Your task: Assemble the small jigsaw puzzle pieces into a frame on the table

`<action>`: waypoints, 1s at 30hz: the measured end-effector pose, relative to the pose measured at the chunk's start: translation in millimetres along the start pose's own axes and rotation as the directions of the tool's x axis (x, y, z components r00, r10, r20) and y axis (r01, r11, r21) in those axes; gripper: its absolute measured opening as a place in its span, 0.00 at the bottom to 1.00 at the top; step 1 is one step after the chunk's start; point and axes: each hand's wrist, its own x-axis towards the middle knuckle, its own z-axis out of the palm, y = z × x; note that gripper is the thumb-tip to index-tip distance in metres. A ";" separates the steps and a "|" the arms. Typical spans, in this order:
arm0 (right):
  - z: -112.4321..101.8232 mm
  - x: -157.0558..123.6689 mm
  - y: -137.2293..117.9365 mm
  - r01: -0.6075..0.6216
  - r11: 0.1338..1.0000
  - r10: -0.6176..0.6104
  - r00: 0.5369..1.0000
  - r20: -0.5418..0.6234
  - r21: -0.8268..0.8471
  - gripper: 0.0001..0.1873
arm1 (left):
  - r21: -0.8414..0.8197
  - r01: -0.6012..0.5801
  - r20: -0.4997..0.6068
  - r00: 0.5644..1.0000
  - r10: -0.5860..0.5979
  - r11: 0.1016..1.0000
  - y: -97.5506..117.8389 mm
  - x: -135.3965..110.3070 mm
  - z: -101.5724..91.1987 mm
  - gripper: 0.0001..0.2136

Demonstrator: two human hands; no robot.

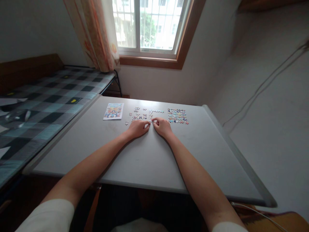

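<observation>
Both hands rest on the grey-white table [154, 161], close together at the lower end of a partly joined jigsaw puzzle [156, 111]. The joined pieces form a strip along the top and one down the left side. My left hand [138, 128] has thumb and fingertips pinched at the strip's lower end. Just across from it, my right hand [163, 127] pinches at a small puzzle piece [151, 121] there. Loose puzzle pieces [137, 115] lie beyond my left hand, partly hidden by it. Rows of further loose pieces [178, 116] lie to the right.
A printed picture card [113, 111] with a penguin lies at the table's far left. A bed with a checked cover [60, 87] stands along the left side. Behind the table are a curtain [96, 38] and a window [149, 29]. Cables [263, 85] hang on the right wall.
</observation>
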 end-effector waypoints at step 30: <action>0.3 0.2 0.9 0.007 1.000 -0.007 1.000 0.001 0.000 0.14 | 0.021 0.012 0.018 1.000 -0.012 1.000 1.6 0.0 -1.5 0.16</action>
